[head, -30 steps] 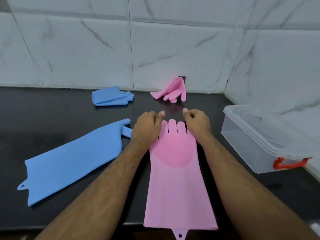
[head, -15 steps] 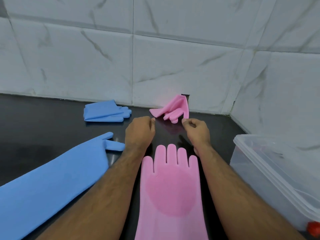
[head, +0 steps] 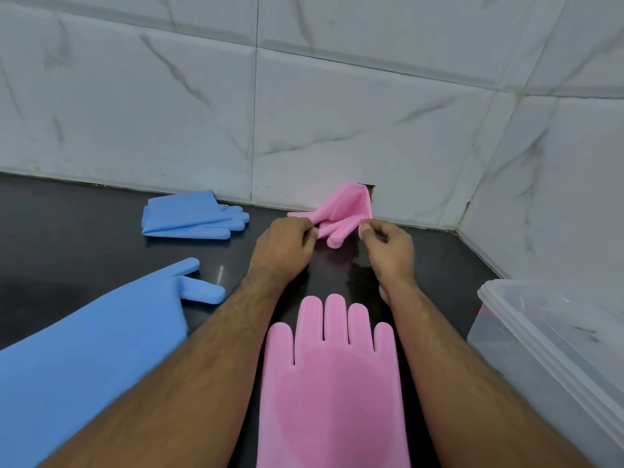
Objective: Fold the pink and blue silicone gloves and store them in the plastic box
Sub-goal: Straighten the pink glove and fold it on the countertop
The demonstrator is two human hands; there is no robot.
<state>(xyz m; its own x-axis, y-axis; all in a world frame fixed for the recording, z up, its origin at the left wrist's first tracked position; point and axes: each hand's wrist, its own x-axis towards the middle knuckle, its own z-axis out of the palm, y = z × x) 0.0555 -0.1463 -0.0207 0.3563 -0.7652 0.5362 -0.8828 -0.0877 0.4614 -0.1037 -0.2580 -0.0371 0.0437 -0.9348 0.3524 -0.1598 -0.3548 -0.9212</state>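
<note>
Gloves are lying in four places on the black table. A flat pink glove is lying nearest the camera between the two forearms, its long axis running away from the viewer, fingers pointing toward the back wall and its round bristled patch facing up. A flat blue glove is lying at the left, its long axis slanting from near left to far right, fingers pointing toward the middle of the table. A folded blue glove is sitting near the wall at the left, its fingers pointing right. A crumpled pink glove is leaning against the foot of the wall, bristled side showing, its fingers drooping toward the viewer.

The left hand is reaching to the crumpled pink glove with fingers curled, and its fingertips seem to be touching the glove's left edge; whether it is gripping cannot be told. The right hand is hovering just beside the glove's right edge with thumb and forefinger bent toward each other, holding nothing visible.

A clear plastic box, with a little red showing through its wall, is standing at the right edge, well apart from the crumpled glove. White marble-veined tiles are covering both walls of the corner.
</note>
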